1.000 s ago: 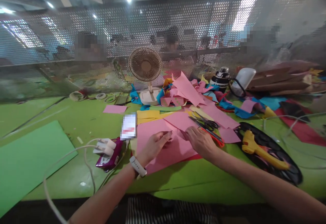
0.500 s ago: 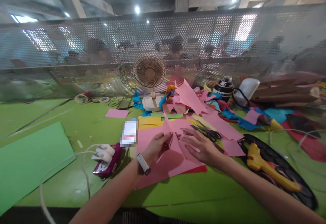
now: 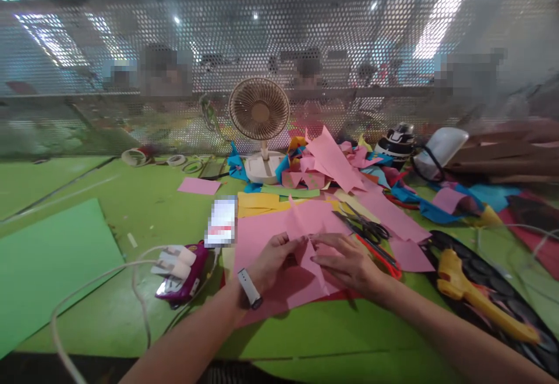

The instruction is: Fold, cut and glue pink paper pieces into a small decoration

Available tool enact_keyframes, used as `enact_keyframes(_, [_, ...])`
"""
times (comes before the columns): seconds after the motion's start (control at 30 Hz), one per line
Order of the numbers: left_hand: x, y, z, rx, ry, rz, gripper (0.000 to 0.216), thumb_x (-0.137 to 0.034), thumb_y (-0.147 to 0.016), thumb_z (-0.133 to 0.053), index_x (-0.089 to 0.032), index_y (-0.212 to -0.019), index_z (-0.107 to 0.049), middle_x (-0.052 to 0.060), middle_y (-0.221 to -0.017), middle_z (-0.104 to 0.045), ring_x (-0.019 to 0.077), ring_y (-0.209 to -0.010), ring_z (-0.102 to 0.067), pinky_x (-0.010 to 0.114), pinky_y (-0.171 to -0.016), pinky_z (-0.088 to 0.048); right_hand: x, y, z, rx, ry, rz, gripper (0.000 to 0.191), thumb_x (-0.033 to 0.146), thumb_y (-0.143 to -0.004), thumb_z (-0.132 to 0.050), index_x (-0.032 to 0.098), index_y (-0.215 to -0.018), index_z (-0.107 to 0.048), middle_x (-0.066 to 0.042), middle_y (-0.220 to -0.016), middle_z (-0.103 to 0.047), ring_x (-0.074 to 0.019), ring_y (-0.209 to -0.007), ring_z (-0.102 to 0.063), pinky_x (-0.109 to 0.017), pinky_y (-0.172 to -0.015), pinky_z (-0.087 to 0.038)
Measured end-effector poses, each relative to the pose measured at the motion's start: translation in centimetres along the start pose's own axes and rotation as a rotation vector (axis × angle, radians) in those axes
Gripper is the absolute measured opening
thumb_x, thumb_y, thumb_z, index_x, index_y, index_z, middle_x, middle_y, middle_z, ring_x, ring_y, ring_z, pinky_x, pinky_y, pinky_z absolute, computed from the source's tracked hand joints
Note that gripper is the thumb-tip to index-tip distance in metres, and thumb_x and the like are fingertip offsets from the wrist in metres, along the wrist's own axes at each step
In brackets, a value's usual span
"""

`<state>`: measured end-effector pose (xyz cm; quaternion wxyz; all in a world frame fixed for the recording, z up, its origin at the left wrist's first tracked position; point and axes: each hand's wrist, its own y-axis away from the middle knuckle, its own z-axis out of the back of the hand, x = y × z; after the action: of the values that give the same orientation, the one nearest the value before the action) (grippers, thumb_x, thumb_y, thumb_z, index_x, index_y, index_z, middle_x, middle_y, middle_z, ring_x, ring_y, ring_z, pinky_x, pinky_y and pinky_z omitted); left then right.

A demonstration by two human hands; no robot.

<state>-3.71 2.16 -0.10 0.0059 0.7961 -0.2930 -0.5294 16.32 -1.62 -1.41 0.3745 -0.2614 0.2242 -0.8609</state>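
Note:
My left hand [image 3: 273, 260], with a white watch on the wrist, pinches a raised flap of a pink paper sheet [image 3: 288, 282] that lies on the green table [image 3: 144, 197]. My right hand [image 3: 349, 261] holds the same flap from the right, fingers pressed on the fold. The two hands nearly touch over the paper. Black scissors [image 3: 367, 226] and red-handled scissors [image 3: 384, 253] lie just right of my right hand.
A small fan [image 3: 259, 122] stands behind a heap of coloured paper scraps [image 3: 332, 162]. A yellow glue gun [image 3: 480, 296] rests on a black tray at right. A purple device with white plugs [image 3: 181, 267] and cable lies left, beside a large green sheet [image 3: 48, 267]. A perforated metal screen [image 3: 279, 69] closes the back.
The pink sheet lay flat a second ago; both hands have since lifted and folded a flap of it upward and drawn closer together.

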Motion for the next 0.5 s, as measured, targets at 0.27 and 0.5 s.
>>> enact_keyframes(0.27, [-0.2,-0.1,0.4,-0.14,0.191,0.006,0.023,-0.028,-0.061,-0.078,-0.013,-0.076,-0.069,0.004,-0.076,-0.066,0.0111,-0.065,-0.057,0.03,-0.074,-0.048,-0.9,0.3,1.1,-0.365,0.019,-0.249,0.031,0.015,-0.084,-0.049,0.029,-0.11,-0.06,-0.007,-0.114,-0.057,-0.0219,-0.104,-0.053,-0.04,-0.087,-0.045])
enact_keyframes(0.5, [1.1,0.8,-0.9,-0.039,0.203,-0.033,0.018,-0.027,-0.065,-0.076,-0.014,-0.074,-0.068,0.004,-0.079,-0.067,0.0141,-0.078,-0.061,0.033,-0.087,-0.043,1.9,0.9,-0.5,0.0,0.496,0.042,0.042,0.013,-0.085,-0.049,0.03,-0.124,-0.051,-0.006,-0.101,-0.063,-0.0196,-0.089,-0.053,-0.037,-0.081,-0.037])
